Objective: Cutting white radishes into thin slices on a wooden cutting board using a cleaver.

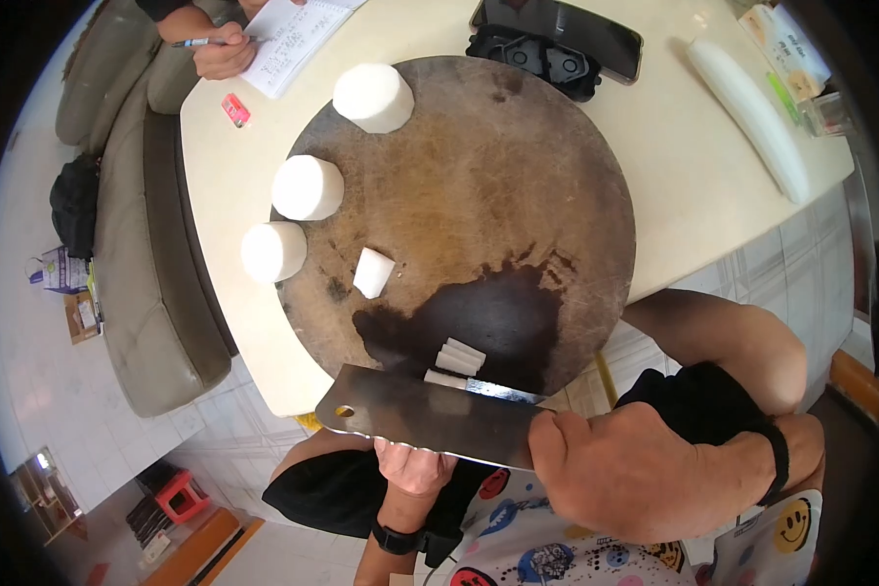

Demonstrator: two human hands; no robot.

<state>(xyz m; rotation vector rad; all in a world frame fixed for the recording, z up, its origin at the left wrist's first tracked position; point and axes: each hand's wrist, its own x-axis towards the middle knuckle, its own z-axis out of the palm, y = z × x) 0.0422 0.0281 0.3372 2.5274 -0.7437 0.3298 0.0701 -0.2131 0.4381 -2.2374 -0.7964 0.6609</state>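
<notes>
My right hand [615, 469] grips a broad cleaver [432, 421], tilted so its flat side faces up over the round wooden chopping board [513, 168]. Behind the blade, my left hand [417, 465] is partly hidden; what its fingertips touch cannot be seen. Beside the cleaver's far edge, white vegetable slices [460, 357] lie overlapping on the wet patch. A small white vegetable piece [373, 272] rests farther left. Several thick white cylinders, one of them the top chunk [373, 98], stand along the board's left rim.
A long peeled white vegetable [751, 121] lies on the cream table [681, 234] at right. Beyond the board are a phone [564, 33] and a black plastic holder [531, 58]. At upper left, another person's hand [223, 55] holds a pen over a notebook [293, 44].
</notes>
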